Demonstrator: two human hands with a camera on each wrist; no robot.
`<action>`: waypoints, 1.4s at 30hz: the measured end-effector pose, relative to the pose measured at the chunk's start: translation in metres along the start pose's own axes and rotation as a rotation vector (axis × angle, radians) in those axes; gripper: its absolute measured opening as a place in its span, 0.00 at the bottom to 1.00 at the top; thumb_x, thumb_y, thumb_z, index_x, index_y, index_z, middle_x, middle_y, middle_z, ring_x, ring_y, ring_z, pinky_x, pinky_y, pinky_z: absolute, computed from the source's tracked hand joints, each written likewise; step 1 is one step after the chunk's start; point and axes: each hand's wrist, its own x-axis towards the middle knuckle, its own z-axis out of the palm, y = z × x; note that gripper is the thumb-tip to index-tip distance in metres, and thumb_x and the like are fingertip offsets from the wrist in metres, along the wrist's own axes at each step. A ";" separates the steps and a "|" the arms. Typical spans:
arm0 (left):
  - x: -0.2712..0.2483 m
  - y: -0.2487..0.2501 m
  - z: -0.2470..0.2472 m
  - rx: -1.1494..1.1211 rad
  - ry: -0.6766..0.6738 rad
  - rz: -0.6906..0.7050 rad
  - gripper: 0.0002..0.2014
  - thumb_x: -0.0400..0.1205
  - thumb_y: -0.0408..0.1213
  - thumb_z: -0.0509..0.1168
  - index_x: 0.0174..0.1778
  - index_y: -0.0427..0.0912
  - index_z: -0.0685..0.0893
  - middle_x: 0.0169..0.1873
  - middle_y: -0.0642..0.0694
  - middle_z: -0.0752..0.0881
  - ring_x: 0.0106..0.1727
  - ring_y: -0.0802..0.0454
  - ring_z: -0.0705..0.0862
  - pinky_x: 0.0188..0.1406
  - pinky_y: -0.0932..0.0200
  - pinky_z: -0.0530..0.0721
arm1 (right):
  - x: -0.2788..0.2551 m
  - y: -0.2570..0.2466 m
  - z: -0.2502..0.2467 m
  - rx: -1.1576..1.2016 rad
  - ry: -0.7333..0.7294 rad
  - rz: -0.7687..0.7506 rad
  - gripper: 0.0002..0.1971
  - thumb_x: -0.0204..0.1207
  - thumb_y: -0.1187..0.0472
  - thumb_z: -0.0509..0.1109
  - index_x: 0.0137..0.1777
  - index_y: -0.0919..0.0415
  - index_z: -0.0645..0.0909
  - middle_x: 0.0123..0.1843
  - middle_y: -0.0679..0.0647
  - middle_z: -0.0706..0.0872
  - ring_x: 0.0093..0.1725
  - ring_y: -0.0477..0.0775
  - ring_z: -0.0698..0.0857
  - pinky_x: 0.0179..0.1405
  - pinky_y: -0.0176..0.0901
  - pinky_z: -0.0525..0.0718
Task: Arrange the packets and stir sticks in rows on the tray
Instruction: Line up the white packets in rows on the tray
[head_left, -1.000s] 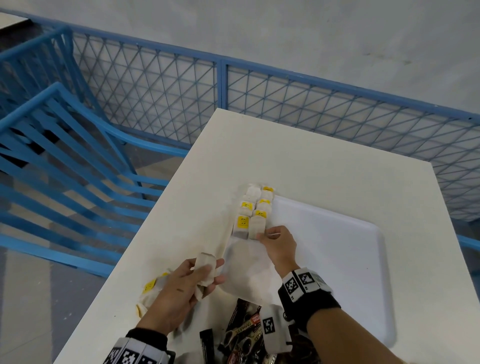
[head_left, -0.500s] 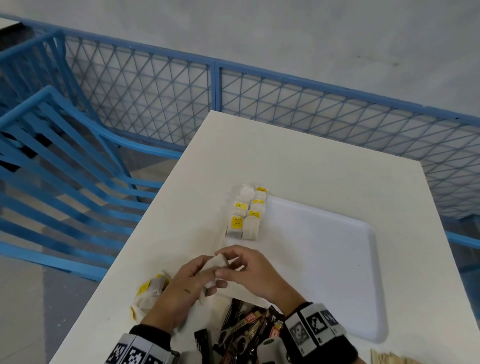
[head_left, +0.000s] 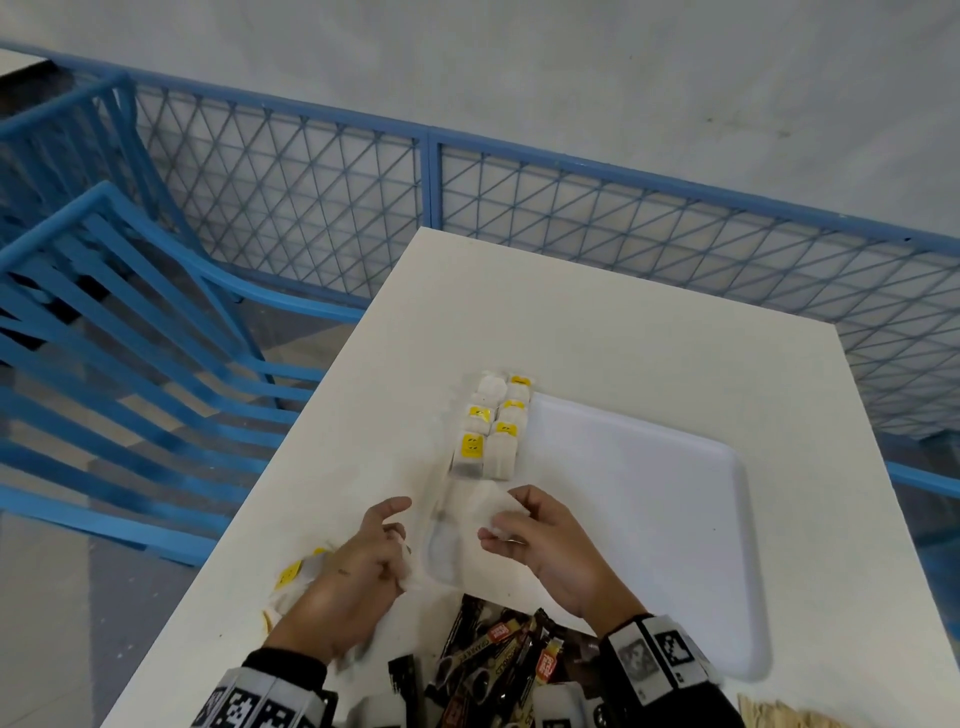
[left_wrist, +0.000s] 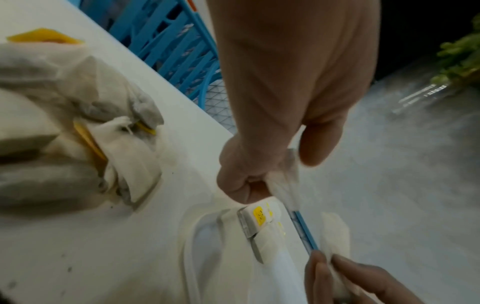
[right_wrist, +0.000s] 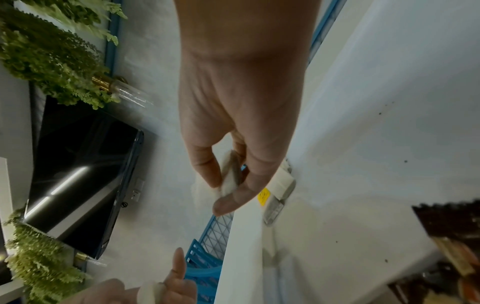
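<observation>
We have a white packet pinched in our right hand, thumb on one face and fingers on the other, as the right wrist view shows plainly; it hangs just above the near-left part of the white tray. Half a second ago both hands met over this packet, and a second ago the right hand was up at the rows while the left carried the packet, so the hand-over is done and the right hand is free to place it.

Our left hand has drawn back toward the loose pile of white and yellow packets on the table to the tray's left. Its lower fingers curl round another white packet, with the index finger and thumb sticking out, so we judge the next piece is already in hand.

On the tray's far-left corner two short rows of packets lie side by side, some with the yellow label up. The open spot is at their near end, just ahead of the right hand, and that is where we judge this packet belongs.

Nearer to us a heap of dark stick packets rests at the tray's near edge, and pale wooden stir sticks show at the bottom right; neither is sorted yet, so most of the job remains. The white table stands against a blue mesh fence
</observation>
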 end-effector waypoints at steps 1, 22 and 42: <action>-0.001 0.000 0.001 0.057 0.006 0.013 0.32 0.58 0.23 0.57 0.61 0.41 0.75 0.35 0.45 0.67 0.31 0.54 0.66 0.27 0.63 0.71 | 0.000 0.000 -0.001 0.010 0.002 0.001 0.03 0.76 0.74 0.64 0.46 0.68 0.76 0.42 0.62 0.84 0.42 0.57 0.88 0.46 0.44 0.88; 0.009 -0.005 -0.001 0.126 0.049 0.056 0.14 0.79 0.24 0.55 0.53 0.28 0.85 0.47 0.37 0.87 0.53 0.47 0.82 0.54 0.60 0.82 | 0.006 0.009 -0.015 -0.087 0.126 -0.010 0.02 0.77 0.66 0.68 0.47 0.63 0.79 0.40 0.54 0.87 0.35 0.49 0.84 0.31 0.36 0.77; 0.065 0.015 0.012 0.566 0.075 0.204 0.03 0.81 0.28 0.65 0.43 0.38 0.82 0.39 0.39 0.83 0.39 0.48 0.80 0.35 0.66 0.83 | 0.040 0.006 -0.023 -0.339 0.325 -0.016 0.05 0.72 0.66 0.74 0.41 0.59 0.81 0.38 0.51 0.86 0.36 0.46 0.81 0.33 0.32 0.75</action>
